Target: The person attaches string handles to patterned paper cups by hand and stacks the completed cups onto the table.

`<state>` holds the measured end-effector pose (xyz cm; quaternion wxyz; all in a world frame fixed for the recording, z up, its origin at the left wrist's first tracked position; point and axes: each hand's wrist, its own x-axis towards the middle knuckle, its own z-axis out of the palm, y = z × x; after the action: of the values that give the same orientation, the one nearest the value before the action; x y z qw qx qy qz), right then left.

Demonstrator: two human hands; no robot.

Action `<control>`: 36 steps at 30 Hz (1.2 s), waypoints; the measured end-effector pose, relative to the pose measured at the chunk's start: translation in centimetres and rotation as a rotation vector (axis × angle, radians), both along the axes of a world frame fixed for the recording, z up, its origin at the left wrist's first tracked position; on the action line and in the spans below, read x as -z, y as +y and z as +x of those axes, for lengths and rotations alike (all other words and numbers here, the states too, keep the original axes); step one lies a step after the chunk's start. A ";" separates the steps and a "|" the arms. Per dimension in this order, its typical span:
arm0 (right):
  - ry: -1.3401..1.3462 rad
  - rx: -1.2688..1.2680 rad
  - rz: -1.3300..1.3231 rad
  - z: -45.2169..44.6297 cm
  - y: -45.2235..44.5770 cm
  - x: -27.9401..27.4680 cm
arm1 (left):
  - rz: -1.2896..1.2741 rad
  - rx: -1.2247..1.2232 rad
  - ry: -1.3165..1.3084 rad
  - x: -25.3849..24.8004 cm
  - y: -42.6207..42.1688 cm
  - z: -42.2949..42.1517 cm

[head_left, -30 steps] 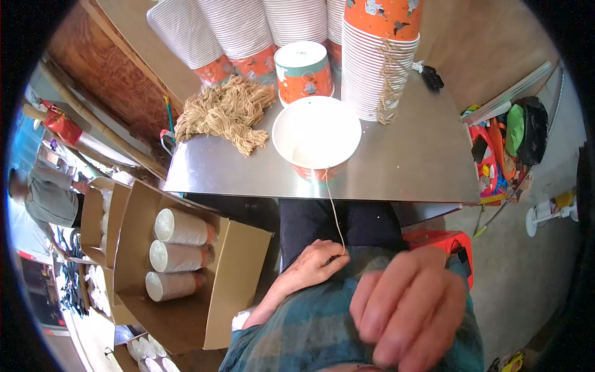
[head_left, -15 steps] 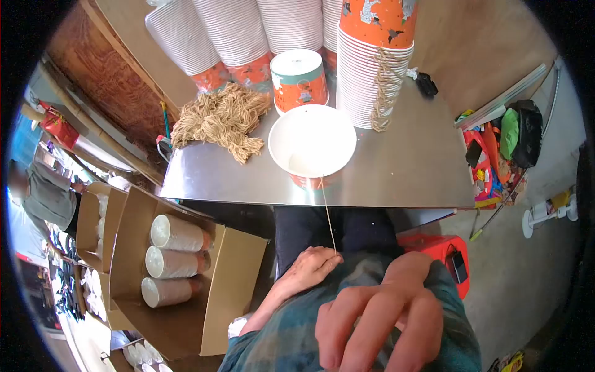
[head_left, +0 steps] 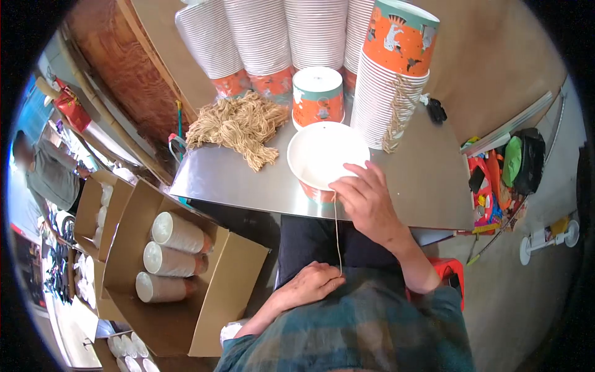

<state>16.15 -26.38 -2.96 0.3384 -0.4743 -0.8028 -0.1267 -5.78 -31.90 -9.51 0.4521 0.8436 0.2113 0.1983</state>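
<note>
A white-lined paper bucket [head_left: 322,152] with an orange outside stands open side up near the front edge of the metal table. My right hand [head_left: 370,201] is at its near right rim, fingers bent over the edge and touching it; the thumb is partly hidden. A thin twine string [head_left: 338,239] hangs from the front of the bucket down to my lap. There my left hand [head_left: 313,284] lies palm down with fingers together, closed on the string's lower end. Behind the bucket stands an upturned orange and green paper bucket [head_left: 318,111].
A heap of tan twine [head_left: 238,127] lies at the table's left. To the right rises a tall bucket stack [head_left: 387,93] with twine pieces hanging on it. Wrapped stacks [head_left: 260,43] line the back. An open carton [head_left: 214,297] holds wrapped stacks. A person [head_left: 52,170] stands far left.
My right hand has moved from close before the camera, over my lap, forward to the bucket's rim. My left hand stays on my lap with the string. The view has shifted slightly.
</note>
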 end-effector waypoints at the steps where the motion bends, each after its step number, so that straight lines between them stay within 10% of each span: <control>1: 0.026 -0.042 -0.039 0.7 0.3 0.7 | 0.009 0.026 0.032 -0.9 0.1 -0.2; 17: 0.269 0.279 0.234 9.6 0.5 -2.7 | -0.051 -0.128 -0.309 -10.1 7.1 1.8; 24: 0.260 -0.005 0.287 1.7 -4.3 3.1 | -0.330 -0.103 -0.380 -12.2 9.2 3.9; 28: 0.470 -0.051 0.141 1.0 -4.6 3.6 | 0.207 0.152 -0.237 -12.8 8.3 6.0; 34: 0.827 -0.150 -0.164 -1.7 -2.7 8.1 | 0.306 0.381 -0.223 -13.1 6.5 9.9; 36: 1.546 -0.595 -0.047 -1.2 -3.2 11.0 | 0.361 0.414 -0.153 -13.6 6.1 10.8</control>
<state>14.93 -29.56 -14.00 0.8042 -0.2022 -0.4383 0.3467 5.06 -25.80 4.04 0.3400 0.9183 -0.0389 0.1990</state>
